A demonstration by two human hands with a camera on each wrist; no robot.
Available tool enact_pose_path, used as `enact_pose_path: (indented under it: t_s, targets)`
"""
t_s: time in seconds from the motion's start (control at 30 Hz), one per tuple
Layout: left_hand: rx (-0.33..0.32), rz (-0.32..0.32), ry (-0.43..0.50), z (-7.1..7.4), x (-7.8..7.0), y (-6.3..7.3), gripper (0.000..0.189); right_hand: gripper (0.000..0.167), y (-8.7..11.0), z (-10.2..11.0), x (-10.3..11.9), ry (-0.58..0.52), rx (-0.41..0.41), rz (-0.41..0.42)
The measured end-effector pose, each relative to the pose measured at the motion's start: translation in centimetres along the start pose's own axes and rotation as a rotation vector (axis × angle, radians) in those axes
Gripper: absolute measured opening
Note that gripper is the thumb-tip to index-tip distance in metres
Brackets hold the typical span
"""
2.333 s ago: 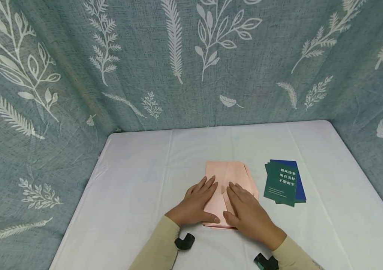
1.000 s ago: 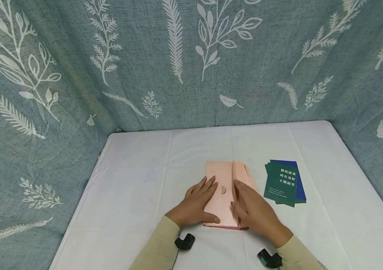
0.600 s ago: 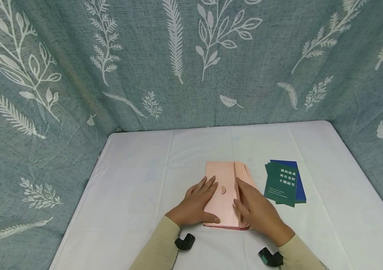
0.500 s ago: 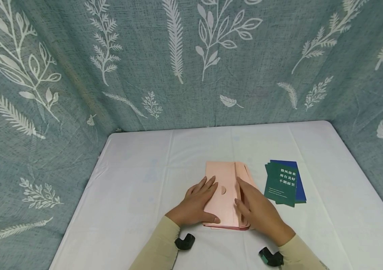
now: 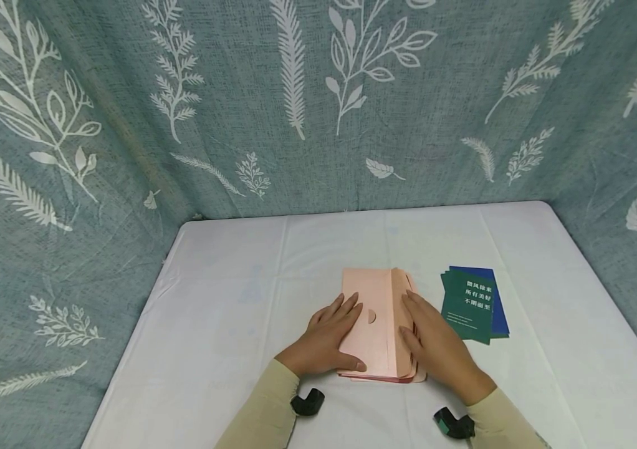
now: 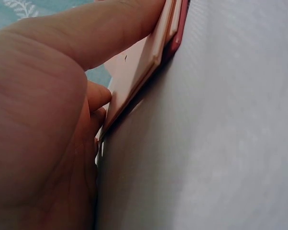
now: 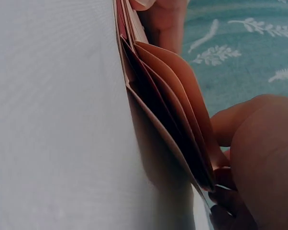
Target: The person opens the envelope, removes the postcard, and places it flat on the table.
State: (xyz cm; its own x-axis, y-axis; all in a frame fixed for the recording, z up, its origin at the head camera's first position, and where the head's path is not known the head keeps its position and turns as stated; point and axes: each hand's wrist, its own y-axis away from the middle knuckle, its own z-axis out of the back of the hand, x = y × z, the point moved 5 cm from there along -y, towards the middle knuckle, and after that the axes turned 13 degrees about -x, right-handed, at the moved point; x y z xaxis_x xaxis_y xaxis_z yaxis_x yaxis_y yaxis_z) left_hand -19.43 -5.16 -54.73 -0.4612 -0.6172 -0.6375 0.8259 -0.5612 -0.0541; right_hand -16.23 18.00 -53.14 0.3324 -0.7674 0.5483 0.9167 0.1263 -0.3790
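A stack of pink envelopes (image 5: 371, 349) lies on the table, with a dark red layer showing low in it. The top one has a small half-circle mark, and its flap (image 5: 399, 349) is lifted to the right. My left hand (image 5: 326, 333) rests on the stack's left part, fingers spread and thumb along the near edge. My right hand (image 5: 442, 343) touches the raised flap with nearly straight fingers and thumb. In the right wrist view several flaps (image 7: 189, 91) fan apart beside the right thumb (image 7: 225, 127); the other fingertips are partly hidden there.
Right of my right hand lies a small pile of cards: a green card (image 5: 467, 305) with white writing over a blue card (image 5: 499, 312). White cloth covers the table (image 5: 229, 299), and a leaf-patterned teal curtain (image 5: 318, 168) hangs behind it.
My right hand has moved from the envelope's middle to the right, and the top flap has swung up and over to the right. The left hand has stayed in place.
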Motion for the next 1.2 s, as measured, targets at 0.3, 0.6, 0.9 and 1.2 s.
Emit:
enact_pose_path:
  t_s: [0.3,0.6,0.9,1.2]
  targets:
    - [0.000,-0.003,0.006,0.0,0.0,0.0,0.117,0.063,0.1,-0.1,-0.6,0.061,0.008,-0.003]
    - [-0.004,0.004,0.003,-0.1,0.0,0.0,0.116,0.057,0.3,-0.4,-0.7,0.116,0.041,0.032]
    - [-0.037,0.037,-0.007,-0.3,-0.1,-0.1,0.112,0.058,0.3,-0.6,-0.7,0.124,0.053,0.032]
    - [-0.196,0.094,-0.103,-2.4,-1.6,-1.0,0.107,0.057,0.2,-0.4,-0.6,0.116,0.051,0.045]
